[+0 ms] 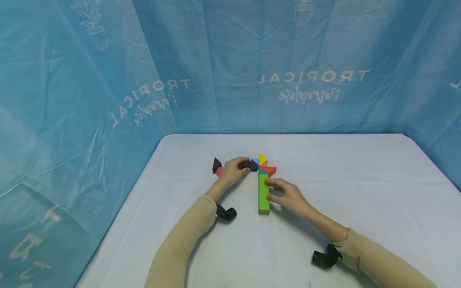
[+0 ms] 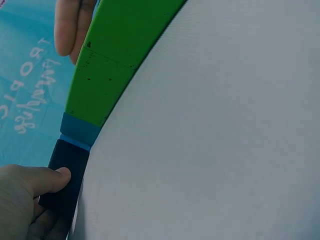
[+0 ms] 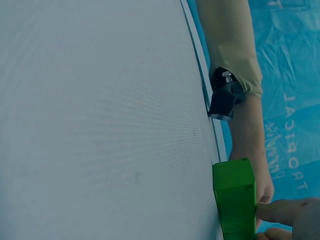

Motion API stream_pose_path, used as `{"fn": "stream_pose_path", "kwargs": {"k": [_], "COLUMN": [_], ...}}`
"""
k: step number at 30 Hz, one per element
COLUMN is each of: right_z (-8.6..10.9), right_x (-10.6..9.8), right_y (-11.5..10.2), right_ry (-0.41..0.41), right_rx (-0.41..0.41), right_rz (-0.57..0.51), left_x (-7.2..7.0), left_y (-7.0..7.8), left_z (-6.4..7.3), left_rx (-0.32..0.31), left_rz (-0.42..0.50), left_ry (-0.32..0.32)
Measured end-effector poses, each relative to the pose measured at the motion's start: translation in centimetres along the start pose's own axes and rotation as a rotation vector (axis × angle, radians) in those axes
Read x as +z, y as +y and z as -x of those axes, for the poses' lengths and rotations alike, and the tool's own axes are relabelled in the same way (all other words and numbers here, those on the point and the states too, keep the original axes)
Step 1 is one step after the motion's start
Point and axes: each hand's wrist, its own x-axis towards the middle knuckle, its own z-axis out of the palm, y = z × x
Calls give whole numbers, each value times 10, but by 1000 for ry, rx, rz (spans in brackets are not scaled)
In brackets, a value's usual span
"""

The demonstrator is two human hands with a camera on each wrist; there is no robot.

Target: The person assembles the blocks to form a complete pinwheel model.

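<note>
Two green blocks lie end to end in a column on the white table. At its far end sit a blue-teal piece, a red-orange triangle, a yellow triangle, a pink bit and a light blue triangle. My left hand pinches a dark block left of this cluster, thumb on its near face. Beside the green column my right hand lightly touches its right side with thumb and fingertips, not wrapped round it.
Farther left, a dark slanted block and a pink block lie partly behind the left hand. Black wrist cameras hang below both sleeves. The white table meets blue printed cloth at its back and left.
</note>
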Motion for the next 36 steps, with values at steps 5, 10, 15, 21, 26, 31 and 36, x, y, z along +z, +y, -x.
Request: {"fn": "stream_pose_path", "kwargs": {"k": [5, 10, 15, 21, 26, 31, 36], "right_z": [0, 0, -1, -1, -2, -1, 0], "right_x": [0, 0, 1, 0, 2, 0, -1], "right_y": [0, 1, 2, 0, 0, 0, -1], "right_ry": [1, 4, 9, 9, 0, 2, -2], "right_rx": [1, -8, -14, 4, 6, 1, 10], "right_rz": [-9, -16, -9, 2, 18, 22, 9], "left_x": [2, 3, 4, 1, -19, -43, -60], "left_y": [0, -1, -1, 2, 7, 9, 3], "left_z": [-3, -5, -8, -9, -4, 4, 18], "left_rx": [-12, -1, 15, 25, 39, 56, 33], "left_rz": [18, 27, 38, 69, 121, 118, 113], "left_ry": [-13, -14, -8, -10, 41, 101, 112]}}
